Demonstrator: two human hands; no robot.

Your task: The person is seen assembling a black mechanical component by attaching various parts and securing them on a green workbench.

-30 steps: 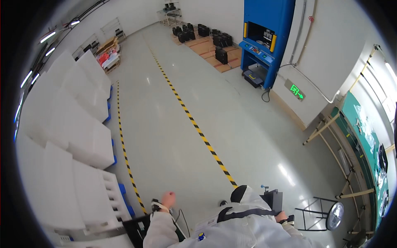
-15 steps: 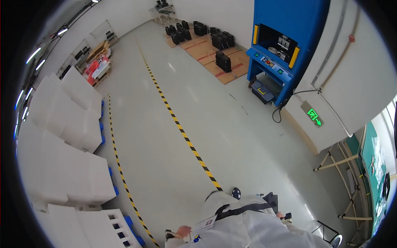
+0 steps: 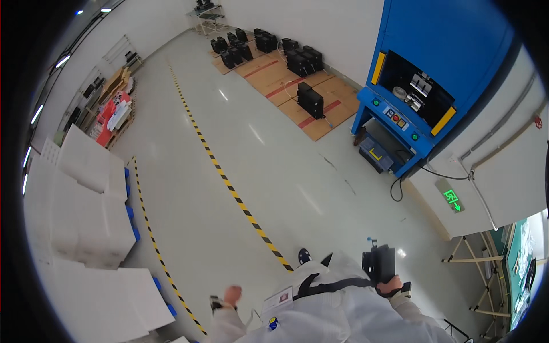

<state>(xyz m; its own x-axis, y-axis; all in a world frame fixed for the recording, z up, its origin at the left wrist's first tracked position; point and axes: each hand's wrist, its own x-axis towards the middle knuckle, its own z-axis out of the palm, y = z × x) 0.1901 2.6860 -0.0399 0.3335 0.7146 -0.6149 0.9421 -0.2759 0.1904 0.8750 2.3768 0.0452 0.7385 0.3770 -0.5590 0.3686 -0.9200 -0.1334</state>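
Observation:
In front of my body at the right, my right hand [image 3: 391, 284] is closed on a black box-shaped device [image 3: 384, 264], upright, with a small blue-tipped fitting at its top. My left hand [image 3: 233, 295] hangs at the lower left, away from any object. Its fingers look loosely curled, and nothing shows in them. Bands circle both wrists. Farther off, several similar black devices [image 3: 303, 61] stand on flattened cardboard [image 3: 269, 74], with one device [image 3: 310, 101] apart from the rest, nearer to me.
A blue machine [image 3: 366, 123] with yellow side bars stands at the right. White stacked blocks [image 3: 114, 291] line the left, beside yellow-and-black floor tape [image 3: 229, 186]. A green-topped workbench [image 3: 519, 251] is at the lower right. Boxes on a pallet [image 3: 114, 114] sit far left.
I have moved forward; the blue machine and cardboard appear nearer. My right hand and the black device have come up into fuller view. My left hand has swung forward.

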